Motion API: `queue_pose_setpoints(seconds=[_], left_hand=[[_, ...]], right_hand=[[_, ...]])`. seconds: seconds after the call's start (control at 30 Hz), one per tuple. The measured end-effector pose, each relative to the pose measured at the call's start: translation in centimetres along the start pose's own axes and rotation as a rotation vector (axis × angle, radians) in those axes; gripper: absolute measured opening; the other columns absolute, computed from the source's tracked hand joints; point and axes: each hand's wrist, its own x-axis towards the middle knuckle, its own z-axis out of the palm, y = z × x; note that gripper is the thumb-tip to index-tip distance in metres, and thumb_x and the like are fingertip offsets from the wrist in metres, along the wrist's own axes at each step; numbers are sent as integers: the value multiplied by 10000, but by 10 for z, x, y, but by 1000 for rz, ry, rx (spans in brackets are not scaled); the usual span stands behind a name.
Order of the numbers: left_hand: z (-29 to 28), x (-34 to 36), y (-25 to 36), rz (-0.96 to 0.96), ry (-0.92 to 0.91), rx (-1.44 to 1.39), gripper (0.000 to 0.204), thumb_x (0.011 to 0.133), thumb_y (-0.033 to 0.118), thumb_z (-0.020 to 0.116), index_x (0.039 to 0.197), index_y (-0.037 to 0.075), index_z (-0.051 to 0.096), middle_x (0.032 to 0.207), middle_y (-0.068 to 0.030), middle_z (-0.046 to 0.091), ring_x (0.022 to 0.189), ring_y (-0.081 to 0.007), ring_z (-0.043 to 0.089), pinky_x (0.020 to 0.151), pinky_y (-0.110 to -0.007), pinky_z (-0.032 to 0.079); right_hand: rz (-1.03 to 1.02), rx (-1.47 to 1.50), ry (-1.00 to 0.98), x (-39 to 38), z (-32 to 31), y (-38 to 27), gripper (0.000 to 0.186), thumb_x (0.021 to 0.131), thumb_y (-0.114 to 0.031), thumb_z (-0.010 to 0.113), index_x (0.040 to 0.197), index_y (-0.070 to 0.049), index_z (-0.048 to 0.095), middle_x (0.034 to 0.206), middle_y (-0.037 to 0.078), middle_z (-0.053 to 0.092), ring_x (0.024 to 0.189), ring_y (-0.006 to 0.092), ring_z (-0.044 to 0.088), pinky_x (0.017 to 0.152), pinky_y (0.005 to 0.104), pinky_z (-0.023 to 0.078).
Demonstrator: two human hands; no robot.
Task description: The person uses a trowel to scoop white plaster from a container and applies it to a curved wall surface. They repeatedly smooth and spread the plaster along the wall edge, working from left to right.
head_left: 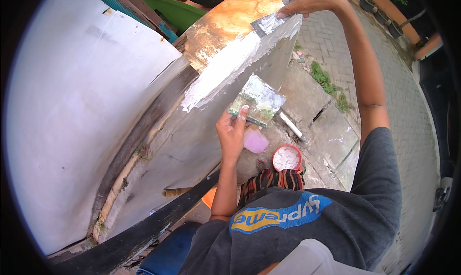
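Observation:
My right hand [307,0] is raised at the far end of the wall [269,64], closed on a putty knife [267,24]. Its flat grey blade touches the fresh white putty [225,68] spread along the wall's top edge. Nearer to me, my left hand [231,135] grips a square, putty-smeared board [260,96] by its greenish edge, thumb on top. White putty marks that thumb. A red-rimmed tub [301,155] of white putty stands on the ground below, by my patterned lower garment [276,180].
Left of the wall is a large pale panel [81,107]. A white rod-like piece [291,126] shows beside the board, and a pink patch [256,140] below it. A dark beam [139,227] runs at lower left. Grey paving [408,145] extends to the right.

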Motion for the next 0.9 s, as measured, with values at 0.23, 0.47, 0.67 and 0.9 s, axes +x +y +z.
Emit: queue_pose_setpoints(seconds=[0.23, 0.47, 0.67, 0.9], left_hand=[[2, 13, -2, -7, 5, -19, 201, 942, 154, 625, 1019, -31, 638, 817, -49, 646, 708, -86, 606, 594, -251, 551], [17, 15, -16, -26, -15, -35, 183, 939, 152, 629, 991, -23, 638, 807, -44, 649, 701, -78, 604, 590, -241, 548], [22, 18, -20, -29, -12, -30, 182, 940, 149, 629, 998, -23, 636, 811, -44, 650, 700, -75, 604, 591, -234, 541], [15, 23, -19, -41, -17, -36, 186, 939, 156, 631, 1000, -20, 636, 812, -44, 646, 697, -77, 598, 585, -233, 538]], right_hand=[[-158, 13, -152, 28, 28, -38, 445, 675, -356, 847, 749, 5, 597, 615, 75, 625, 533, 163, 617, 477, 297, 491], [-43, -80, -66, 18, 5, -4, 419, 672, -336, 844, 743, 1, 605, 634, 77, 641, 535, 158, 619, 481, 296, 499], [-60, 54, -47, 16, -2, 14, 382, 682, -329, 837, 715, -22, 612, 631, 49, 640, 541, 143, 617, 482, 284, 492], [-227, -31, -64, 33, 23, -33, 409, 660, -323, 841, 706, 3, 599, 607, 79, 625, 530, 165, 622, 481, 296, 480]])
